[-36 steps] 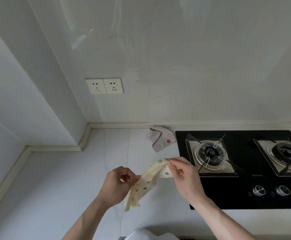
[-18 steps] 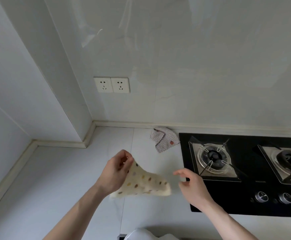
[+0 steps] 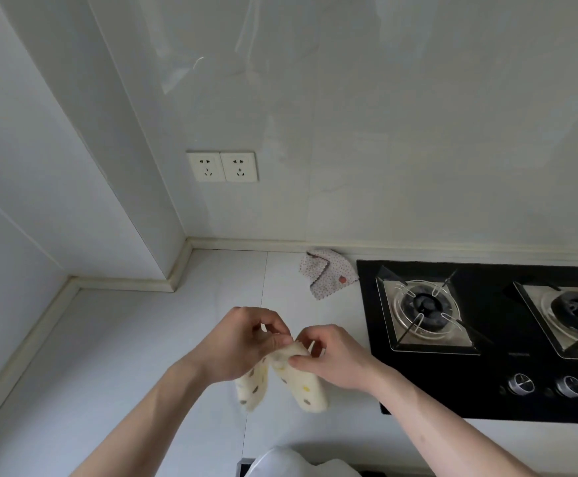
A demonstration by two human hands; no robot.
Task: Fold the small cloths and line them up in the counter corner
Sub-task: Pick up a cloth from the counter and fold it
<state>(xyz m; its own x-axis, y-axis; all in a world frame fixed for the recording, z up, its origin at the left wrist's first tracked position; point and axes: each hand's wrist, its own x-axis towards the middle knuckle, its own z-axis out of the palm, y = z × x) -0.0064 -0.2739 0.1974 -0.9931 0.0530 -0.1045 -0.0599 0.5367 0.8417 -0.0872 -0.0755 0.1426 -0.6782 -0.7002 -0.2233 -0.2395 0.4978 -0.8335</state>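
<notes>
your fingers [image 3: 282, 339] pinch the dotted cloth [image 3: 306, 385] at its top fold; below them it droops, soft, light; grip corners.

One head-worn wide-angle cam, looking fwd and down from close above the left hand [image 3: 236, 344] and right hand [image 3: 332, 361]. Beyond the hands: counter [image 3: 126, 339] corner and wall. Right of the right hand: stove [image 3: 487, 390]. No 2nd view to overlap.

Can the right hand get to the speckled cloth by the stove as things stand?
Probably not yet: the right hand and left hand both pinch the dotted cloth. The counter up to the speckled cloth looks unobstructed.
</notes>
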